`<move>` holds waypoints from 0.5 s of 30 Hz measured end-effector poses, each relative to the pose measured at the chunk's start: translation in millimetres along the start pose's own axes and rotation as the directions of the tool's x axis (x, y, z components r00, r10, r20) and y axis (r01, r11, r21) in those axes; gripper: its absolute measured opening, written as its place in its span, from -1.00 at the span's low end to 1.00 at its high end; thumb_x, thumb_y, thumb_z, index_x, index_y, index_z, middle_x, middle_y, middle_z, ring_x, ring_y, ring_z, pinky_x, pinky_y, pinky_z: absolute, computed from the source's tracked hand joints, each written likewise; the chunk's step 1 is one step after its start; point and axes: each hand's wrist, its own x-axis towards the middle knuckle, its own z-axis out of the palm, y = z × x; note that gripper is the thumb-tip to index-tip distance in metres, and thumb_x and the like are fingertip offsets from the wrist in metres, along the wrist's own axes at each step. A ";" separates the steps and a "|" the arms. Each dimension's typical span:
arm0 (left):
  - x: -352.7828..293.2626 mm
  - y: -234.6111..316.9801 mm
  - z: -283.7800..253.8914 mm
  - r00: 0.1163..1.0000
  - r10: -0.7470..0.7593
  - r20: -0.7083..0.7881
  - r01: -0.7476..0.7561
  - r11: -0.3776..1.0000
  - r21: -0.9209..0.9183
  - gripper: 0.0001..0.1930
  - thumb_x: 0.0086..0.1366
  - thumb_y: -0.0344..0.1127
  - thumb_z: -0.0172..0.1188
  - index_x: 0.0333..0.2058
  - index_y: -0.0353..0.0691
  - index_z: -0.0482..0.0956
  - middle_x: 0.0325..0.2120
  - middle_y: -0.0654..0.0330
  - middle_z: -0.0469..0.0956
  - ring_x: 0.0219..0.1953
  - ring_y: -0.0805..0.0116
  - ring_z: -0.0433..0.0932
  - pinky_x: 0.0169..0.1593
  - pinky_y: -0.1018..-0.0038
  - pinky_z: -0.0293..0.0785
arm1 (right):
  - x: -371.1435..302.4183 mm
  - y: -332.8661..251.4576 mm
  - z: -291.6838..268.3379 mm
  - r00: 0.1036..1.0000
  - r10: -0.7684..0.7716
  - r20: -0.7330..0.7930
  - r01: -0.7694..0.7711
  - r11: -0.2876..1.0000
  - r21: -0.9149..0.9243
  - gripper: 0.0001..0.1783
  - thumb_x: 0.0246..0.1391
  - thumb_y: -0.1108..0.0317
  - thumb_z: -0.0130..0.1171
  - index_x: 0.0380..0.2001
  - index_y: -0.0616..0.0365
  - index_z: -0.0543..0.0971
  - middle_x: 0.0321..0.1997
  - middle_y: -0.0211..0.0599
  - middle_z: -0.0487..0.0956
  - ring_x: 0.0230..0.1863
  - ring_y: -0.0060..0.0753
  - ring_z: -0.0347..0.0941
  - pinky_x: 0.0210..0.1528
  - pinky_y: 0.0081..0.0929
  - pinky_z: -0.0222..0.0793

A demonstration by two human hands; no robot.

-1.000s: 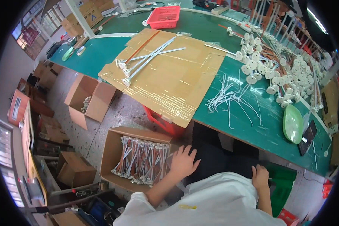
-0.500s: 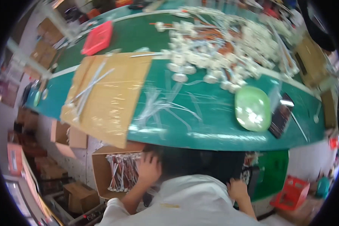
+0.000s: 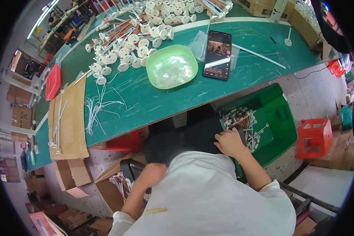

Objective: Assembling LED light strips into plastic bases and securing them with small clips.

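My left hand (image 3: 153, 174) is smeared by motion beside my lap, close to the dark chair armrest (image 3: 128, 167); its fingers cannot be made out. My right hand (image 3: 229, 141) rests at the edge of my right thigh, by the green plastic bin (image 3: 277, 122). Its fingers are bent but apart, and no object shows in them. Inside that bin lie white-headed parts with brown-orange wires (image 3: 240, 120). To the left, a cardboard box (image 3: 108, 192) holds more wired parts (image 3: 121, 184), partly hidden by my left arm.
On the green table (image 3: 153, 106) are a light green bowl (image 3: 172, 67) of clear bits, a lit phone (image 3: 217, 55), a heap of white disc-headed parts (image 3: 133, 47), loose white strands (image 3: 96, 112), a cardboard sheet (image 3: 72, 122) and a red basket (image 3: 53, 82). A red stool (image 3: 314, 137) stands right.
My view has swung to the right, so the table things appear further left and the green bin shows more fully. My left hand has moved away from above the box of parts toward my lap.
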 end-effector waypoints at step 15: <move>27.2 27.1 -54.6 0.738 0.186 -0.649 -0.234 0.972 0.012 -0.84 0.10 -0.51 0.28 -0.57 -0.24 0.45 -0.62 0.09 0.49 -0.55 0.09 0.50 -0.43 0.27 0.39 | 20.1 -28.6 -50.5 0.928 -0.080 -0.364 0.179 0.952 0.248 -0.88 0.00 0.35 0.28 -0.48 0.12 0.56 -0.57 -0.25 0.52 -0.45 -0.15 0.52 -0.42 -0.24 0.43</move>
